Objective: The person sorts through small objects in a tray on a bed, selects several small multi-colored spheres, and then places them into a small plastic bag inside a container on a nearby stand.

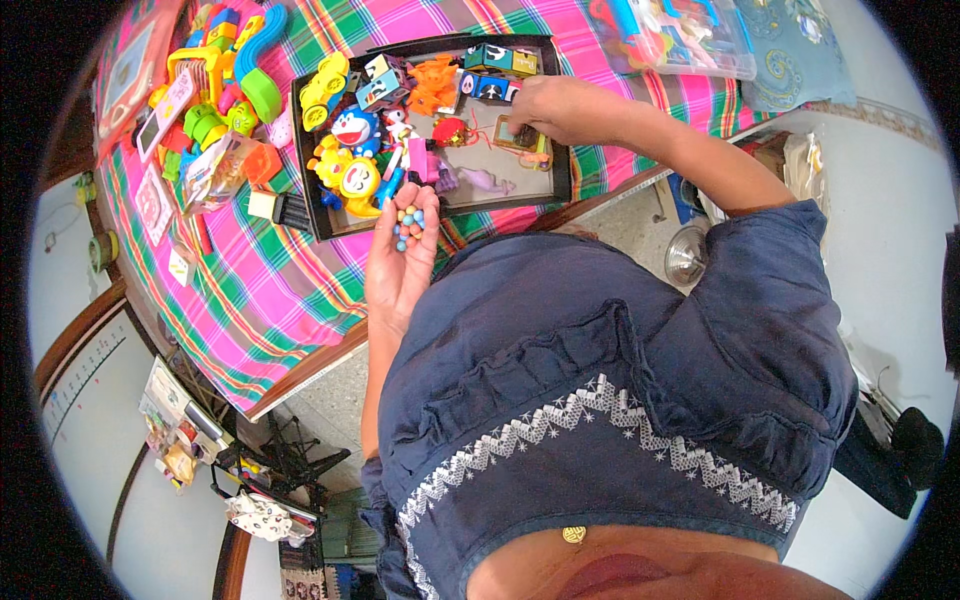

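Observation:
My left hand [401, 270] is cupped palm up at the front edge of a shallow black box [439, 217] and holds several small coloured beads [409, 219]. Over the box's right side, my right hand [551, 109] reaches down, fingertips at a small gold-edged item [523, 139]; whether they grip it is hidden. Left of those fingers lies a small framed piece [504, 129]. Nearby are a red ornament with string [451, 132], a purple figurine [486, 180] and a blue picture block [489, 87]. A blue-and-white cat figure [355, 129], yellow toy car [324, 91] and orange toy [433, 85] fill the left and back.
A plaid cloth [300, 292] covers the table. Left of the box are piled plastic toys [214, 124], a clear bag [217, 172] and a black-and-cream piece [279, 210]. A clear plastic bin [697, 45] stands back right. The table's front edge [315, 371] runs close to my body.

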The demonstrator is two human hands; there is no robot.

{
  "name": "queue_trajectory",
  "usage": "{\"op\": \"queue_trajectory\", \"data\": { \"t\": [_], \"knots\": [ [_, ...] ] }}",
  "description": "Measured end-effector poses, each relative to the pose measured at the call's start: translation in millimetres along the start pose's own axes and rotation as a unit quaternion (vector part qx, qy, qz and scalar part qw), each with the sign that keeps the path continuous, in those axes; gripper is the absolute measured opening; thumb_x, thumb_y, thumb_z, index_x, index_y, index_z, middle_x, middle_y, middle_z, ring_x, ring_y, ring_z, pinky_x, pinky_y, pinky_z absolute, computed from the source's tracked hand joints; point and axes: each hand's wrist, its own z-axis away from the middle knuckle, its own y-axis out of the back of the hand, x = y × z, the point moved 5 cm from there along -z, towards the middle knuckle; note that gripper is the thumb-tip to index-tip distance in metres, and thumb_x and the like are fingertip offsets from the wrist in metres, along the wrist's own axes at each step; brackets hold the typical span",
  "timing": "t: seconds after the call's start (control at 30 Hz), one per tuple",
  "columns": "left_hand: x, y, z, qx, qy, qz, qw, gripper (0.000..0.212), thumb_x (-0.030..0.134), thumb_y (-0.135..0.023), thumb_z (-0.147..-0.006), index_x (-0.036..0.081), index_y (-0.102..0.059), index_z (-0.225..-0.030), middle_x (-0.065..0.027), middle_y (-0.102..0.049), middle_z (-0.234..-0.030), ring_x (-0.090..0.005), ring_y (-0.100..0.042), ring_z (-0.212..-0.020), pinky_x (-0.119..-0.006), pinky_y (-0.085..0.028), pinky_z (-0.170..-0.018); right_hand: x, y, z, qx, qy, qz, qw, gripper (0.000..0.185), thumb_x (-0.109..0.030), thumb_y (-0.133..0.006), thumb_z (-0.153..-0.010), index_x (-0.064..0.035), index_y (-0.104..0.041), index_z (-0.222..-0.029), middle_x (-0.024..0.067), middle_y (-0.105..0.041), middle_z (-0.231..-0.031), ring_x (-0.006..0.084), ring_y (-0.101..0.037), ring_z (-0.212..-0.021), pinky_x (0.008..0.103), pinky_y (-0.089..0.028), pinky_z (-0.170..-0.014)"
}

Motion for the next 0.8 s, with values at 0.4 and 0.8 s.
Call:
{"op": "queue_trajectory", "data": {
  "t": [0.4, 0.8],
  "knots": [
    [-0.2, 5.8, 6.6, 0.058, -0.02, -0.029, 0.998, 0.032, 0.018, -0.047, -0.098, -0.008, -0.052, -0.115, -0.0211, -0.059, -0.111, -0.0285, -0.061, -0.102, -0.034, -0.055, -0.089, 5.4, -23.1, -0.3, -0.027, 0.043, -0.025, 0.998, 0.04, 0.003, -0.051, -0.074, -0.0075, -0.065, -0.11, 0.0148, -0.06, -0.119, 0.0328, -0.058, -0.097, 0.0416, -0.046, -0.087],
    [2.0, 9.8, 10.4, 0.041, -0.016, -0.002, 0.999, 0.03, 0.018, -0.044, -0.098, -0.006, -0.054, -0.113, -0.0214, -0.06, -0.109, -0.0299, -0.06, -0.103, -0.035, -0.056, -0.087, 11.5, 15.9, 12.2, 0.009, -0.009, 0.108, 0.994, 0.017, -0.004, -0.056, -0.074, -0.0062, -0.067, -0.088, 0.0089, -0.064, -0.089, 0.0271, -0.058, -0.092, 0.0378, -0.047, -0.083]
  ]
}}
